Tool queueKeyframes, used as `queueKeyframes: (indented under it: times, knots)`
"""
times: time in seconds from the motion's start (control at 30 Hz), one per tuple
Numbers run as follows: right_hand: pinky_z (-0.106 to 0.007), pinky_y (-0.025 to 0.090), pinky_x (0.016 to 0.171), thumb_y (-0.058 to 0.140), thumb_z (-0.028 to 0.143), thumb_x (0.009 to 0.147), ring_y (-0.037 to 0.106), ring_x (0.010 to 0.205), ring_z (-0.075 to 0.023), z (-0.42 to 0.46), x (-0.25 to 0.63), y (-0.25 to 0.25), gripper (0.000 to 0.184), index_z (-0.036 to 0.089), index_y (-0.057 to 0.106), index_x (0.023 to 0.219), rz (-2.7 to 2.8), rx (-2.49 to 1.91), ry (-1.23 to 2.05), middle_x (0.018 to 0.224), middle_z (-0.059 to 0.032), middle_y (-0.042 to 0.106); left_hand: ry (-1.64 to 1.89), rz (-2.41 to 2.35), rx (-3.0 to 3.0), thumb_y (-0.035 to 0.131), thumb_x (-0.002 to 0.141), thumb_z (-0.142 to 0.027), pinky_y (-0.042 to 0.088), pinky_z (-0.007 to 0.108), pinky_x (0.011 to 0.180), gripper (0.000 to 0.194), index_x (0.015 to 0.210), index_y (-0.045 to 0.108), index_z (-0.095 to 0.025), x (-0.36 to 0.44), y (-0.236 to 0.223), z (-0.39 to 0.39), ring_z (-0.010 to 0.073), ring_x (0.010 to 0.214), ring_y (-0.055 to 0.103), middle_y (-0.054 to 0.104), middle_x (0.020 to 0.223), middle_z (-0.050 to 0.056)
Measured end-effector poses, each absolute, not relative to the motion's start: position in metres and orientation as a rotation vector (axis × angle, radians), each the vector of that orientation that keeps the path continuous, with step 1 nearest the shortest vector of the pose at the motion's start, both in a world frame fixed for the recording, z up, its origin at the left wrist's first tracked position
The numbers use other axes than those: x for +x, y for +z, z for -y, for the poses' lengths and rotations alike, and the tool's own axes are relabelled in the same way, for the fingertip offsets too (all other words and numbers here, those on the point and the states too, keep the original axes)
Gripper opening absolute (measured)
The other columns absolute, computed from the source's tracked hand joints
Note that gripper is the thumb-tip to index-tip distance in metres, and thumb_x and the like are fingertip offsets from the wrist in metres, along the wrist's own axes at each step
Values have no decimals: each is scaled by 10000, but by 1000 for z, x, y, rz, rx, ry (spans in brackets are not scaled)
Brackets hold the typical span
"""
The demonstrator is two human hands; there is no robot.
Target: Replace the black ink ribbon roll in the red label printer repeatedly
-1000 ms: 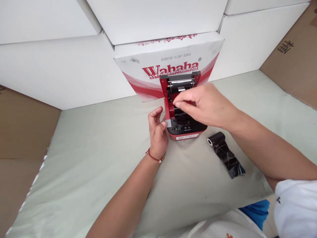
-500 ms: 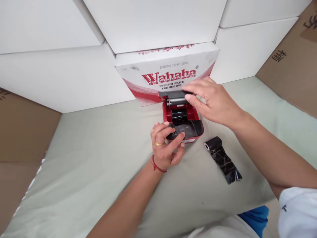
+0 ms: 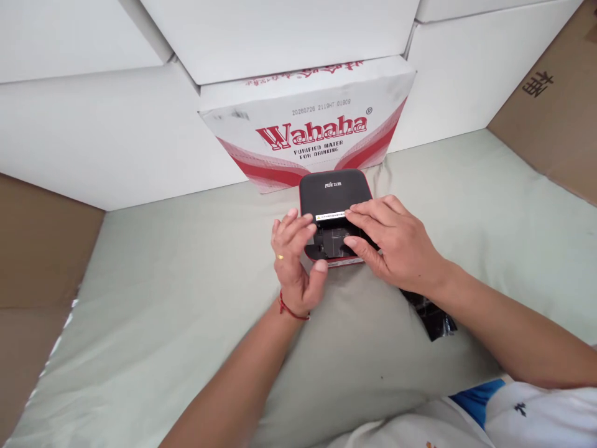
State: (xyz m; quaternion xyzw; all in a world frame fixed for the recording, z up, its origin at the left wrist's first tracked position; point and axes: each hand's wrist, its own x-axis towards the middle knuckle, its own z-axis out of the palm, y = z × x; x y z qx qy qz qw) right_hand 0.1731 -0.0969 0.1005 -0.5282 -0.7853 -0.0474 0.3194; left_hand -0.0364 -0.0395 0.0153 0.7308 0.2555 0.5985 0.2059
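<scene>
A small red and black label printer (image 3: 334,194) sits on the pale green cloth (image 3: 163,298) with its black lid down. My left hand (image 3: 295,258) rests against the printer's left front corner, fingers on the lid edge and thumb under the front. My right hand (image 3: 395,242) lies on the right front of the printer, fingers spread flat across the lid and the front slot. A black ribbon roll (image 3: 433,317) lies on the cloth, partly hidden under my right wrist.
A white and red Wahaha carton (image 3: 308,118) stands right behind the printer. Plain white boxes (image 3: 116,124) are stacked along the back. Brown cardboard (image 3: 41,261) flanks the cloth at left and at right (image 3: 555,106).
The printer's lid, upright a second ago, has been pushed down shut by my right hand. My left hand moved from the printer's left side to its front corner.
</scene>
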Motion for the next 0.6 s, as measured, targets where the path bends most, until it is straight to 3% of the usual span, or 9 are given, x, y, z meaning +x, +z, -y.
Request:
queueKeyframes:
  times: [0.07,0.27,0.5,0.6]
  knots:
    - [-485,601,988,553,460,1145,676,1102,-304,97,171,94,422,148,776,1322,2028,-1370,-193,1268,-160,803,1595,-722,2014,537,1097,-484,227,609,1430,523,1598,579,-342,-37,16,36,332,1556,584,715,1507,73]
    - [-459,592,945,585,422,1131,675,1057,-292,97,169,83,373,141,762,1298,1978,-1321,-256,1213,-152,804,1587,-680,1779,519,1119,-492,530,530,1237,443,1513,623,-318,-37,20,30,278,1278,771,780,1373,74]
    - [-492,604,999,601,321,1093,695,1073,-287,92,170,68,325,184,730,1358,1910,-1205,-331,1231,-128,795,1558,-604,1447,786,966,-320,525,410,1201,350,1305,703,-344,-33,27,28,223,1243,741,804,1133,3]
    - [-519,594,1070,590,277,1087,683,1112,-287,94,170,62,327,169,715,1369,1911,-1174,-327,1254,-142,787,1534,-602,1288,866,846,-313,485,424,1249,504,1306,678,-399,-32,26,21,237,1400,645,749,1270,-13]
